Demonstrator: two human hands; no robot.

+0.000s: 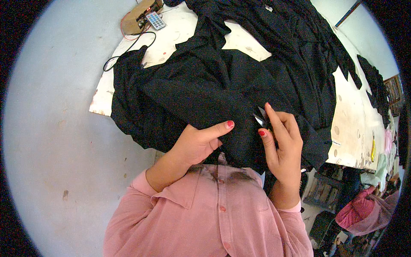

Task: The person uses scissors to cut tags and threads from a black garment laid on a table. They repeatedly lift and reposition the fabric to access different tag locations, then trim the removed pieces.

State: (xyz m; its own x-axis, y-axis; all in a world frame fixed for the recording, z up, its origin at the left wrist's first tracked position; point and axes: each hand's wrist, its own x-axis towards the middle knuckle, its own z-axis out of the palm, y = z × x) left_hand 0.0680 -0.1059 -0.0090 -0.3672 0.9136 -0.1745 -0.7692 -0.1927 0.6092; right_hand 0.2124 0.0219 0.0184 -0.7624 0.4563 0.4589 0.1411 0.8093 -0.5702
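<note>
A large black cloth [192,94] lies in loose folds over the table and hangs over its near edge in front of me. My left hand [192,143] is closed on the cloth's near part, thumb stretched along the top and the other fingers curled beneath, partly hidden. In my right hand [284,147] is a small pair of thread snips [259,120], held between thumb and fingers. Their bright blades point up and left, just above the cloth and apart from my left hand.
The white tabletop [353,128] shows around the cloth. At the far left are a brown box-shaped device [138,19], a remote control [156,20] and a looped black cable [112,60]. A thin yellow tool [373,147] lies near the right edge. Pink fabric [357,210] is piled lower right.
</note>
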